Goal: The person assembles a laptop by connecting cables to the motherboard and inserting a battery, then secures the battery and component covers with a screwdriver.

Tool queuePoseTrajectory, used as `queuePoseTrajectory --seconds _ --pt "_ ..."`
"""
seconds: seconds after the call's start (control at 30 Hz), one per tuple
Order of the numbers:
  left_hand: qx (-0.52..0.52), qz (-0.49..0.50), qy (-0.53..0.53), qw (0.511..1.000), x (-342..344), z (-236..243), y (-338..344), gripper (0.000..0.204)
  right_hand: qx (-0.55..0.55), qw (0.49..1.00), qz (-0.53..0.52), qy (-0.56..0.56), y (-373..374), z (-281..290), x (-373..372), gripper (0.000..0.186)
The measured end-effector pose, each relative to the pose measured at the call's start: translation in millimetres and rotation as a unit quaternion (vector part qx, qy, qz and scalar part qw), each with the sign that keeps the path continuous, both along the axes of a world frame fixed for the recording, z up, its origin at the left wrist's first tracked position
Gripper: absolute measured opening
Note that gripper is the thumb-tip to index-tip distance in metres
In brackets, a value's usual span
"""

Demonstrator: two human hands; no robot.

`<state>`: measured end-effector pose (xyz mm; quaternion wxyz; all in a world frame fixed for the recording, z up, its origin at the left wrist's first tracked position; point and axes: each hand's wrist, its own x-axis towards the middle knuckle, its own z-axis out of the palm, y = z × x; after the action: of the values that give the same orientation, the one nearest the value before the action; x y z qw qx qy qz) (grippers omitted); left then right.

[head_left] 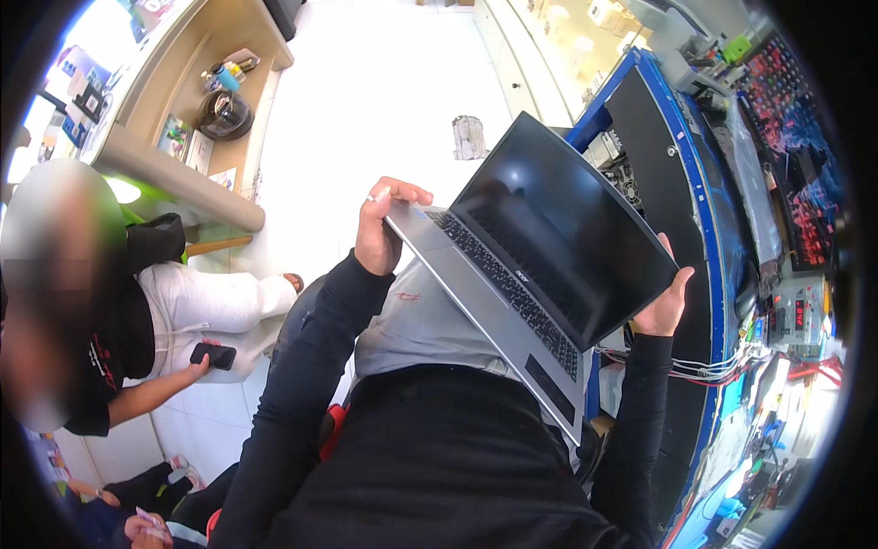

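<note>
A silver laptop (494,306) with a black keyboard and a dark screen (572,229) is held opened and tilted above my lap. My left hand (382,224) grips the far left corner of its base, thumb on top beside the keyboard. On the other side, my right hand (666,302) is wrapped round the lower right corner of the screen lid, thumb along the edge and some fingers behind it. The screen shows only reflections. Beneath the base lie my grey trousers (421,320).
A blue-edged workbench (704,238) with cables, a power supply with a red display (797,316) and keyboards runs along my right. To my left sits a person in white trousers (206,302) holding a black phone (213,356). A wooden shelf unit (242,91) stands behind them.
</note>
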<state>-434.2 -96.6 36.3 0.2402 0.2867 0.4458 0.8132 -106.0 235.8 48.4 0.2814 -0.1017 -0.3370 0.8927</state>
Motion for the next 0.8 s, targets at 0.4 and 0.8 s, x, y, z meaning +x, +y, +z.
queuePoseTrajectory --seconds 0.4,0.8 --pt "-0.019 0.040 0.009 0.999 24 -5 -18 0.047 0.000 0.999 0.046 -0.002 34 -5 -19 0.088" --pt "-0.026 0.035 0.021 0.999 21 -9 -10 0.046 -0.007 1.000 0.029 0.011 30 -12 -8 0.087"
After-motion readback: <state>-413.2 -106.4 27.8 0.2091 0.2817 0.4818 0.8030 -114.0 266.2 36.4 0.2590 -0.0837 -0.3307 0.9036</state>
